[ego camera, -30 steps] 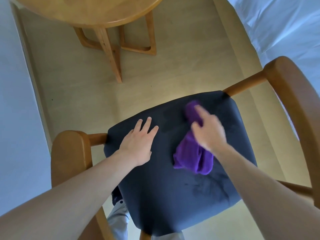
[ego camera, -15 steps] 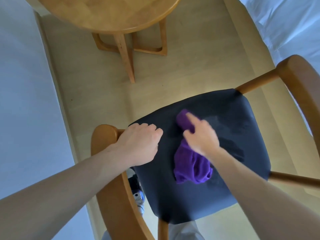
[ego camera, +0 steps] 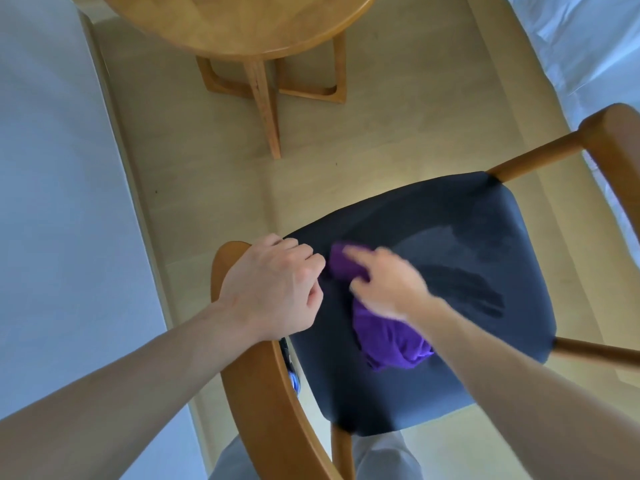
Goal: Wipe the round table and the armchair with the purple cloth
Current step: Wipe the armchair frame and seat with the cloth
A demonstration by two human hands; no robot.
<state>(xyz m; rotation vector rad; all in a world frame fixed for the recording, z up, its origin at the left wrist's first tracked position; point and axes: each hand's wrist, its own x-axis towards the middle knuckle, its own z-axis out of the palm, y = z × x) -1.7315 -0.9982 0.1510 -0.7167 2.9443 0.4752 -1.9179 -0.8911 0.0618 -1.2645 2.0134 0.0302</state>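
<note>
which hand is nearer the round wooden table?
Left. The left hand grips the front end of the armchair's wooden armrest, on the side towards the round wooden table. The right hand presses the purple cloth on the dark seat, slightly further back.

Smooth wooden armchair (ego camera: pixel 263 386), matt dark fabric seat (ego camera: pixel 450 244), soft purple cloth (ego camera: pixel 391 337).

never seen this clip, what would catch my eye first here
The purple cloth stands out, bunched on the dark seat of the armchair under the right hand. The left hand rests on the chair's wooden armrest beside it. A round table stands at the top of the view.
</note>
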